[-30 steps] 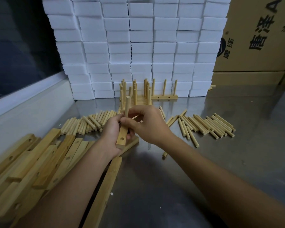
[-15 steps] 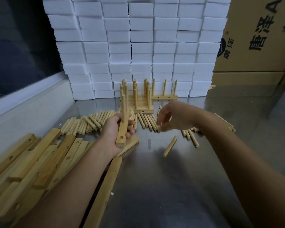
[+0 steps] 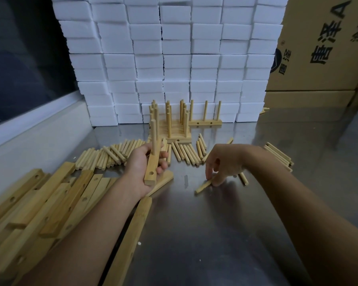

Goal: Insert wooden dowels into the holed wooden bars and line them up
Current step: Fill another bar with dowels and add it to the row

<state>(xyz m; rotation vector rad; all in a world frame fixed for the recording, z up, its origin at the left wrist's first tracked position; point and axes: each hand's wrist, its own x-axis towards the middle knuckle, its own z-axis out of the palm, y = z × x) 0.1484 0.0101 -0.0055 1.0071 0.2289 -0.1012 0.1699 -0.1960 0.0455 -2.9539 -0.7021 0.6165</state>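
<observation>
My left hand (image 3: 142, 165) grips a holed wooden bar (image 3: 152, 167) above the steel table, with one dowel (image 3: 153, 134) standing upright in its far hole. My right hand (image 3: 225, 162) reaches down to a loose dowel (image 3: 203, 186) lying on the table, fingertips pinching its far end. Finished bars with upright dowels (image 3: 170, 122) stand in a row at the back, one more (image 3: 205, 120) to their right. Loose dowels lie in heaps left (image 3: 112, 154), centre (image 3: 186, 151) and right (image 3: 279, 154).
A pile of empty holed bars (image 3: 39, 203) covers the near left of the table, and one long bar (image 3: 130, 240) lies under my left forearm. Stacked white foam blocks (image 3: 174, 58) wall off the back; a cardboard box (image 3: 322, 44) stands back right.
My right hand left the bar, swung right over the dowel heap, then came down onto a single dowel lying on the table. The left hand has kept the bar steady.
</observation>
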